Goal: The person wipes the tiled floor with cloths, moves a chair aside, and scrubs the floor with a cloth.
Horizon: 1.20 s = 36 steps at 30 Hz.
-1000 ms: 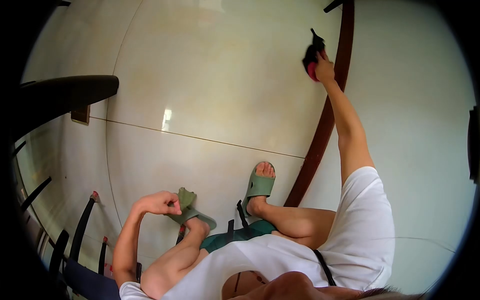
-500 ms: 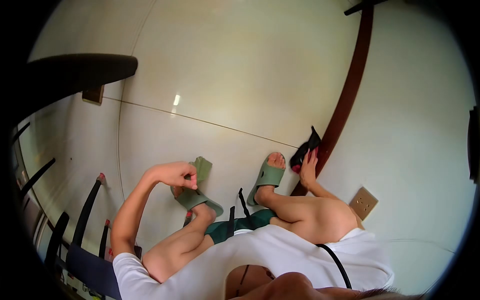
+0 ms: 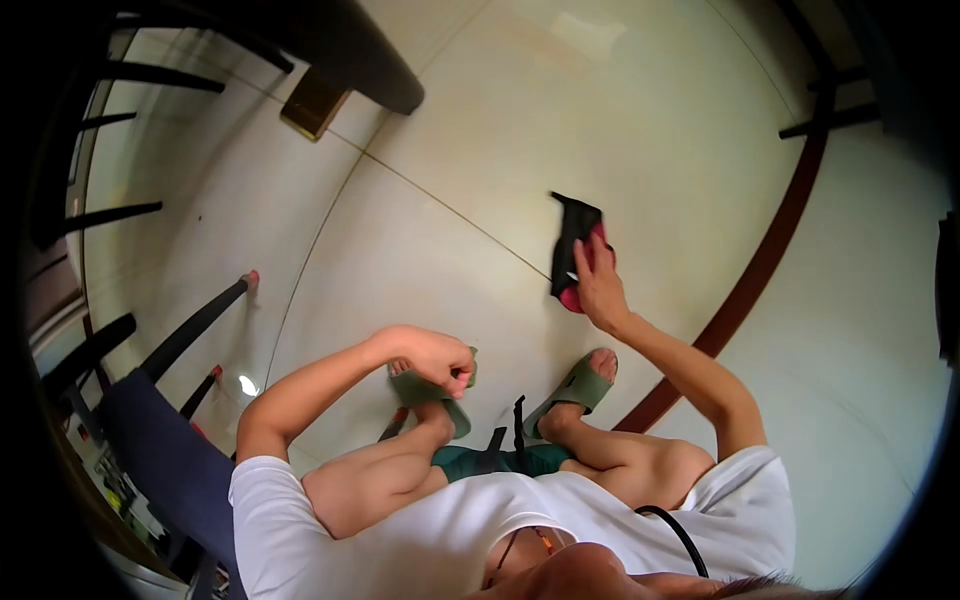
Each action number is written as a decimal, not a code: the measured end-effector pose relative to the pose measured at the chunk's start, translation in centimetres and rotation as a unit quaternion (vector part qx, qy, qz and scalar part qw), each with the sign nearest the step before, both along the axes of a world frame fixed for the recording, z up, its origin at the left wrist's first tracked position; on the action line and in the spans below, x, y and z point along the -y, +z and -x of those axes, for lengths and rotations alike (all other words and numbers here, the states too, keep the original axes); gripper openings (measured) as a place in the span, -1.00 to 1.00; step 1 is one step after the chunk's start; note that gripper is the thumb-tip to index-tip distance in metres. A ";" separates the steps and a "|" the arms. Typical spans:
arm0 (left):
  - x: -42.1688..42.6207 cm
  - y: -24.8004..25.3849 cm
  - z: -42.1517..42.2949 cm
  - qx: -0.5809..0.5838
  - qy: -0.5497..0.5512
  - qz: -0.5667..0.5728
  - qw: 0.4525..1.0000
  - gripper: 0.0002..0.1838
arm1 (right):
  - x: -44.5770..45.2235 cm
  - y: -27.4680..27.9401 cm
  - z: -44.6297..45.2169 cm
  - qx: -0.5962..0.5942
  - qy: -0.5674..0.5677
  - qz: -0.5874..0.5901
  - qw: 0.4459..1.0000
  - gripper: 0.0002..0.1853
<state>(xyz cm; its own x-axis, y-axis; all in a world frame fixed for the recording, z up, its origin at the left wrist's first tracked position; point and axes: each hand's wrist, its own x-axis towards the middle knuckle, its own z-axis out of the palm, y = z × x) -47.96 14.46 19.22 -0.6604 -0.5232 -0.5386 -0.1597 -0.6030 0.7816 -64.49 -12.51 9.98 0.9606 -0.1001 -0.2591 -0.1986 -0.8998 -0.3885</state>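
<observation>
Out over the pale floor, my right hand [image 3: 598, 285] has its fingers on a floppy black cloth-like item [image 3: 573, 235] with pinkish-red parts. Some of that item is hidden under the fingers. My left hand [image 3: 437, 360] is closed and hangs above the left foot. A small edge of a flat olive-green piece [image 3: 474, 366] shows beside its fingers; the rest is hidden behind the hand. Green slippers [image 3: 572, 392] are on both feet, and I am squatting between my hands.
A wall with a dark red skirting strip [image 3: 755, 285] runs along the right. To the left are a dark chair [image 3: 165, 470] and several dark furniture legs [image 3: 195, 325]. A thick dark leg with a brass-coloured foot [image 3: 313, 105] stands at upper left.
My right hand has moved the black and pinkish-red item from beside the skirting out onto the open floor. My left hand stays closed, and the olive-green piece shows less. The view has turned.
</observation>
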 end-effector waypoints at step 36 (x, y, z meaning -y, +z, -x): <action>-1.1 -13.3 -10.8 0.559 0.484 0.287 0.609 -0.83 | 34.2 -6.0 -2.1 -0.132 -0.544 0.221 0.798 -0.22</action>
<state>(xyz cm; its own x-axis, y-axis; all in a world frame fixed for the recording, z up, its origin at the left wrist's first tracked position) -37.14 15.58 5.88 0.7192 -0.6893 0.0870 -0.5723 -0.5168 0.6367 -62.39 -46.69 3.98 0.1594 -0.9763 -0.1460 -0.9789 -0.1755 0.1046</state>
